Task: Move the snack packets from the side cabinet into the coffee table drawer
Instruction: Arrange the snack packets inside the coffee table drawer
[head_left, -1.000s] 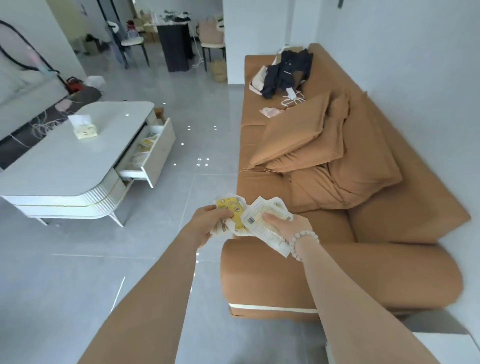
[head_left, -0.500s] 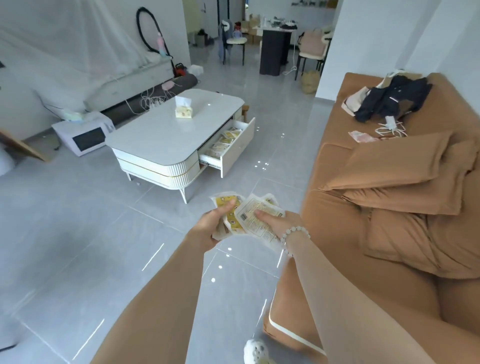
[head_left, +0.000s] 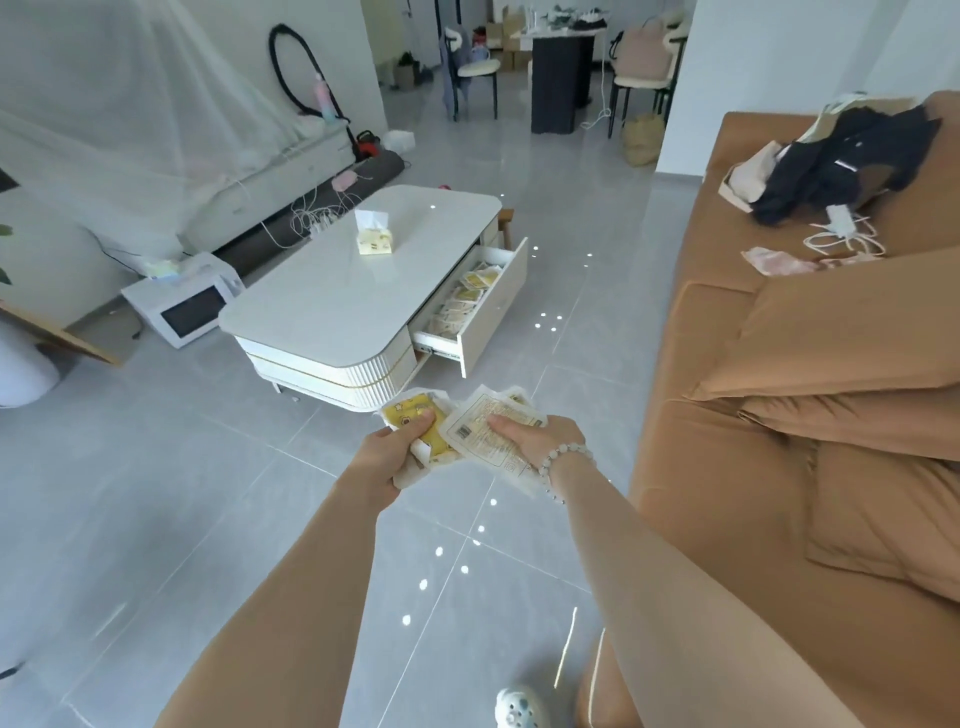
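The left hand (head_left: 387, 460) and right hand (head_left: 540, 434) each pinch a loose fan of packets (head_left: 485, 434) — slick wrappers, thin grip — so one could slide free short of the far drawer (head_left: 496, 312).

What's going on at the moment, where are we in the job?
A person stands on the tiled floor beside the sofa, facing the coffee table. The left hand grips a yellow snack packet, and the right hand holds a pale printed packet. The table's drawer is pulled open and already holds several packets. The ones in hand are not in it yet.
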